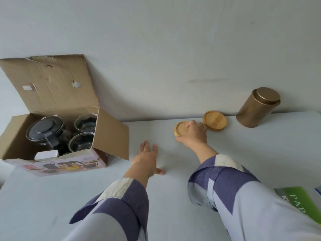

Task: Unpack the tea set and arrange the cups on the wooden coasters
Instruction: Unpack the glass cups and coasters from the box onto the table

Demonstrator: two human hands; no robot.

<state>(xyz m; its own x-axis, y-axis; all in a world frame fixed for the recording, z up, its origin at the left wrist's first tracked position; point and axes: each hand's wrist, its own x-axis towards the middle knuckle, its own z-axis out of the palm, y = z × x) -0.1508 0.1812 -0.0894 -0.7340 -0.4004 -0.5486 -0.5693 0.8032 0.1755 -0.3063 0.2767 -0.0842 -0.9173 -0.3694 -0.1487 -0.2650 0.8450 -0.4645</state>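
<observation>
The right hand [192, 134] grips a round wooden coaster [180, 128] by its edge, fingers curled round the rim, holding it just above or on the white table [173, 197]; which of the two cannot be told. A second wooden coaster [214, 120] lies flat on the table just to the right of the held one, close to the knuckles of the right hand, near the table's far edge by the wall. Further right of that coaster stands a bronze-coloured metal tin [257, 109] with its lid on, upright against the wall.

The left hand [147, 155] is to the left of the held coaster and nearer the person, fingers stretched out and spread, holding nothing, palm down close to the tabletop; whether it touches the surface is unclear.

Well to the left of the held coaster sits the open cardboard box [106, 129], flaps up. Inside it are a glass teapot with a dark lid [45, 130] and two glass cups [86, 122], the second cup [80, 144] in front of the first, all still packed.

Both sleeves are blue and purple with cream cuffs. A green printed leaflet [298, 202] lies at the table's near right corner, well away from the held coaster.
</observation>
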